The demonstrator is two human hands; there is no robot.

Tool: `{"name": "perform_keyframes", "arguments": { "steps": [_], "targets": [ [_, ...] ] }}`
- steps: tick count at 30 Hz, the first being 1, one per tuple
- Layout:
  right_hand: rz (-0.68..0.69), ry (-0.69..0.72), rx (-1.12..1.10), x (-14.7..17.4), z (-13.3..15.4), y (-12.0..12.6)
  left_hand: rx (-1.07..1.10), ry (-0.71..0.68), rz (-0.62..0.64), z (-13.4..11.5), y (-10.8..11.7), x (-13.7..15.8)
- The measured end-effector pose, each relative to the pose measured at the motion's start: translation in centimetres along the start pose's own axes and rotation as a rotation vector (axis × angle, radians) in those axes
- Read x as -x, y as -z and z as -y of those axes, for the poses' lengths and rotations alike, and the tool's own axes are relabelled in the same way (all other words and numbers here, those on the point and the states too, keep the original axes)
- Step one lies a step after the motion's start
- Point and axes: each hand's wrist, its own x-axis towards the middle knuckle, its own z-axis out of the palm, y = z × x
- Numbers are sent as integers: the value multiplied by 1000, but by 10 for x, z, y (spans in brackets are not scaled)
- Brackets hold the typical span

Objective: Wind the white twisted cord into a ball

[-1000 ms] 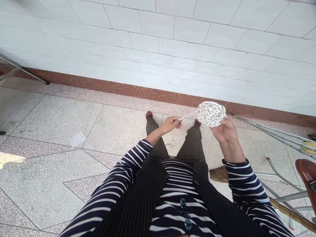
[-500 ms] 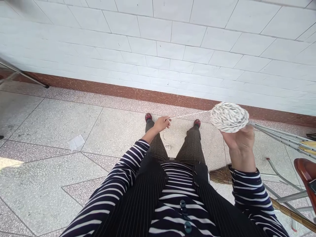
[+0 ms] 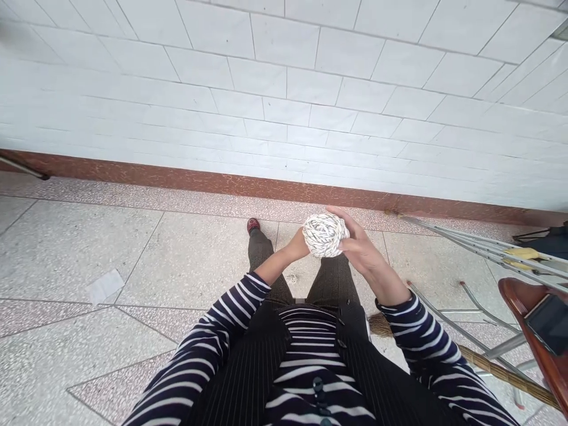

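Note:
A ball of white cord flecked with dark strands (image 3: 325, 235) is held over the gap between the person's legs. My right hand (image 3: 361, 248) is wrapped round its right side, thumb across the front and fingers along the far side. My left hand (image 3: 298, 246) is at the ball's left edge; its fingers are hidden behind the ball, so their grip does not show. No stretch of loose cord is visible between the hands now. A small pale tangle (image 3: 291, 278) lies on the floor between the feet.
A white tiled wall (image 3: 266, 112) rises ahead above a reddish-brown skirting. On the right are metal crutches (image 3: 470, 242), a brown chair seat (image 3: 523, 307) with a dark phone (image 3: 550, 324) on it, and a straw broom (image 3: 380, 325). A paper sheet (image 3: 105, 286) lies at left.
My right hand has brought the ball leftward and turned it, meeting my left hand. The cord strand stretched between the hands earlier no longer shows. The whole view has shifted slightly.

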Motion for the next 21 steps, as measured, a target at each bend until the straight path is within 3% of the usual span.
{"name": "perform_keyframes", "arguments": {
  "steps": [3,6,9,16,18,21],
  "targets": [
    [-32,23,43,0,2,4,-19,27,47,4,-4,11],
    [-92,36,66,2,10,15,-12,82,170,25,-1,30],
    [-193,71,170,-1,13,26,14,140,208,41,-2,50],
    [-525,189,719,-30,-28,47,-101,135,397,18,-7,76],
    [-596,190,658,-36,-36,51,-99,131,427,15,-3,79],
    [-640,142,323,-37,-35,51,-78,149,444,19,5,81]
  ]
}}
